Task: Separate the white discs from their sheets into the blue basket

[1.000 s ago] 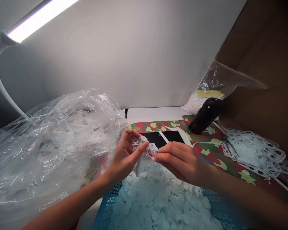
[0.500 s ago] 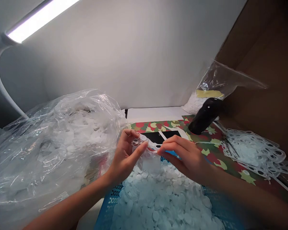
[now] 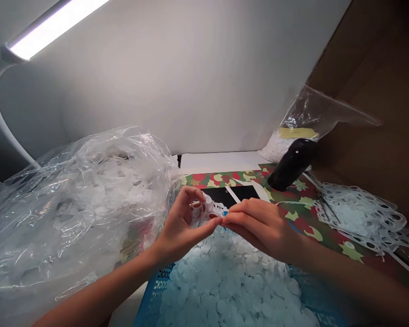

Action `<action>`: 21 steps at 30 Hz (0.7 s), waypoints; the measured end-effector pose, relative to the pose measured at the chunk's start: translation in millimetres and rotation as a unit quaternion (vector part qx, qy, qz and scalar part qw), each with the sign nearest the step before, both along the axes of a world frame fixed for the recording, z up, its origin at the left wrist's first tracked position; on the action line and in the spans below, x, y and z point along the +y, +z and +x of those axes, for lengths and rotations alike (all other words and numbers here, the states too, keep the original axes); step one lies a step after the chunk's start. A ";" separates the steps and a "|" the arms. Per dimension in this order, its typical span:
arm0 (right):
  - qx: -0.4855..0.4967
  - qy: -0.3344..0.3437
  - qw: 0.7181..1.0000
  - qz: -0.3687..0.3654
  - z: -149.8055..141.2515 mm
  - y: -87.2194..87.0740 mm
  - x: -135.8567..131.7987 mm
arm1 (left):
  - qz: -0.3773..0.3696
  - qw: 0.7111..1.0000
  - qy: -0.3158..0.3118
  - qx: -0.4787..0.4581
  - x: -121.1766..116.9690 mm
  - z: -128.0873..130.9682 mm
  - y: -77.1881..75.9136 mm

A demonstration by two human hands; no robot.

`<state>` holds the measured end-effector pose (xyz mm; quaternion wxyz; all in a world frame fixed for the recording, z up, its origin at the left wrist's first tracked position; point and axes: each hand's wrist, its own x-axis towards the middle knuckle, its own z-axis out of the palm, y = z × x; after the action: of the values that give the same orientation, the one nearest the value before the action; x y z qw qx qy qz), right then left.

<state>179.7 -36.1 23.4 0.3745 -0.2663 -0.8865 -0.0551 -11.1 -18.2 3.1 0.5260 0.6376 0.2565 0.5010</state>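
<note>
Since the earlier frame the left thumb has swung rightward, off the face of the perforated white sheet, to meet the right fingertips. Nearest, the blue basket lies under both hands, heaped with white discs. Just above its far part, the left hand holds the sheet, thumb and forefinger bowed wide around it, while the right hand is pinched closed at the sheet's right end, apparently on it; whether a disc is also between the fingertips is hidden. For good work here, I would steady the sheet close to the pinch, keep it over the basket, and pull lightly, since such thin webbing probably bends or tears easily. Beyond, the counter shows a red, green and yellow camouflage pattern, with a black panel and a white strip behind the hands. A big clear bag bulges at left; more perforated sheets lie at right. Farther back are a black upright object, a yellow-labelled bag, a brown panel, and a pale wall lit by a tube lamp.
</note>
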 end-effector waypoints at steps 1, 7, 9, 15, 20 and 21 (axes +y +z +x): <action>-0.009 0.004 1.000 0.004 0.0 -0.5 0.3 | 0.003 1.000 0.003 0.001 -0.3 0.2 0.5; -0.054 0.075 0.996 0.007 -0.7 -5.2 -0.6 | -0.015 0.998 0.061 -0.005 2.3 0.0 1.9; -0.063 0.107 0.992 0.007 -0.7 -5.4 -1.4 | -0.021 0.998 0.062 -0.013 3.9 -0.2 1.6; -0.069 0.183 0.981 -0.018 -3.6 -1.1 -7.5 | -0.022 0.994 0.108 -0.022 10.7 -0.6 3.1; -0.046 0.189 0.981 -0.019 -5.4 -2.2 -8.5 | -0.007 0.995 0.100 -0.012 13.4 -0.9 4.3; -0.030 0.182 0.983 -0.020 -4.9 -2.8 -7.7 | -0.009 0.996 0.090 -0.010 13.1 -1.0 4.0</action>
<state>174.9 -43.7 20.6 0.3457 -0.1064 -0.9320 0.0237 -12.2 -5.0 7.1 0.4866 0.6021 0.3119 0.5508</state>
